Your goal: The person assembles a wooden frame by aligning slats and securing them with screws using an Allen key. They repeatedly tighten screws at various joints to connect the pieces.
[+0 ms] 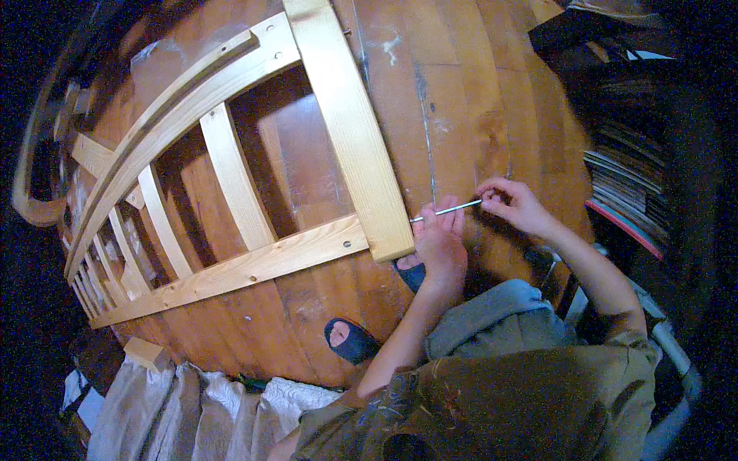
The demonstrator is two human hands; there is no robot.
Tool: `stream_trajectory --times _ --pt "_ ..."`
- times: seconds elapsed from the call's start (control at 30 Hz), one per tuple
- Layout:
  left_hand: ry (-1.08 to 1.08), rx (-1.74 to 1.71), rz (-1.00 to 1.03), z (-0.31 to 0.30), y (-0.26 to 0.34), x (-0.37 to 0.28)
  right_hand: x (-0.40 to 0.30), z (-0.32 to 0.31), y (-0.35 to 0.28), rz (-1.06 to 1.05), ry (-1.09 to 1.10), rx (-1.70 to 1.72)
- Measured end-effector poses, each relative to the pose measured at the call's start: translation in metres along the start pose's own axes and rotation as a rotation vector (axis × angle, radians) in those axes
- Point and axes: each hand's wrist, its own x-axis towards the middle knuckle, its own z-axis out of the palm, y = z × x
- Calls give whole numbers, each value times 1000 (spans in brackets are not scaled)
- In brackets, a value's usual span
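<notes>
A thin metal rod (452,210) runs from the side of a pale wooden post (354,132) out to my right hand (513,207). The fingertips of that hand pinch the rod's outer end. Close to the post, my left hand (443,250) steadies the rod between its thumb and the fingers behind it. The rod's tip at the post is hidden, so I cannot tell how far it goes in. That post forms the near end of a slatted wooden bed panel (230,268) with a curved top rail (190,109), lying over the floor.
A bolt (347,31) sticks out of the post's far side. My slippered foot (351,340) rests on the plank floor (311,311). Draped fabric (225,403) with a wooden block (145,352) on it lies at lower left. Stacked books or papers (625,173) stand at right.
</notes>
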Motion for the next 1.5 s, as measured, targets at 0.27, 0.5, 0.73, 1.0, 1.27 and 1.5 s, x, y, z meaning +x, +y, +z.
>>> stream_trajectory --times 0.27,0.5,0.73,1.0,1.27,1.5 --pt "79 -11 44 12 -1 0 19 -3 10 -381 28 -392" --pt "148 -2 24 16 -1 1 36 8 59 -164 -83 -284" --pt "53 154 57 3 -5 6 32 8 32 694 -422 644" --pt "103 111 65 8 -4 4 21 -2 21 -503 6 -376" --pt "100 145 -11 16 3 -2 41 4 45 686 -489 875" --pt "100 45 -20 10 3 0 18 3 10 -616 91 -538"
